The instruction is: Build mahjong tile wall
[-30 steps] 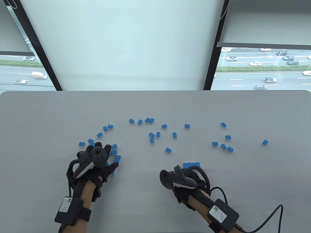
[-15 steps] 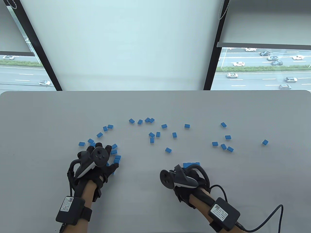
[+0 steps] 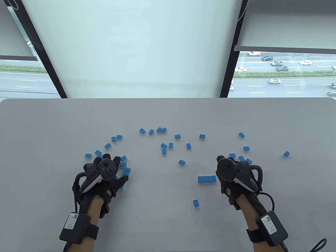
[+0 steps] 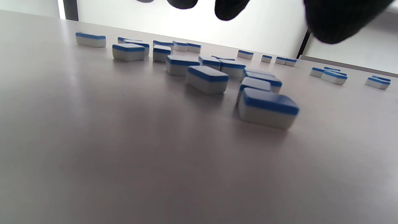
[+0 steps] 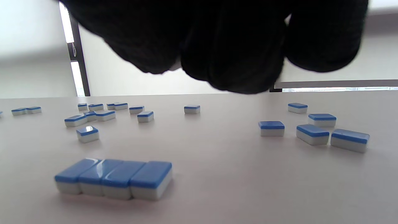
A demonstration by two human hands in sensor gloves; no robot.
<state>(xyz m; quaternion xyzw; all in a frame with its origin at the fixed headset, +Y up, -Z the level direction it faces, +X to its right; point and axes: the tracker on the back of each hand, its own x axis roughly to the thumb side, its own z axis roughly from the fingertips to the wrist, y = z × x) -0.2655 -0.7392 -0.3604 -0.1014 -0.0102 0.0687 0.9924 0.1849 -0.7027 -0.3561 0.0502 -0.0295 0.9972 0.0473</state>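
Note:
Blue-backed, white-faced mahjong tiles lie scattered face down on the grey table [image 3: 52, 126]. A short row of several tiles [image 3: 206, 179] [image 5: 115, 177] lies side by side, blue side up. My right hand [image 3: 236, 168] hovers just right of that row, its fingers [image 5: 230, 46] loosely curled over a small group of loose tiles [image 3: 241, 158] [image 5: 312, 133] and holding nothing. My left hand [image 3: 115, 170] is spread over a cluster of tiles [image 3: 124, 164] [image 4: 267, 107] at the left, fingertips [image 4: 231, 7] above them, gripping none.
One single tile [image 3: 195, 203] lies near the front, below the row. More loose tiles [image 3: 162, 130] spread across the middle, and one lone tile [image 3: 286, 153] sits far right. Windows stand beyond the table's far edge.
My right hand has moved right and forward from behind the row to the loose tiles on the right, uncovering the row and a single tile. The left hand barely moved.

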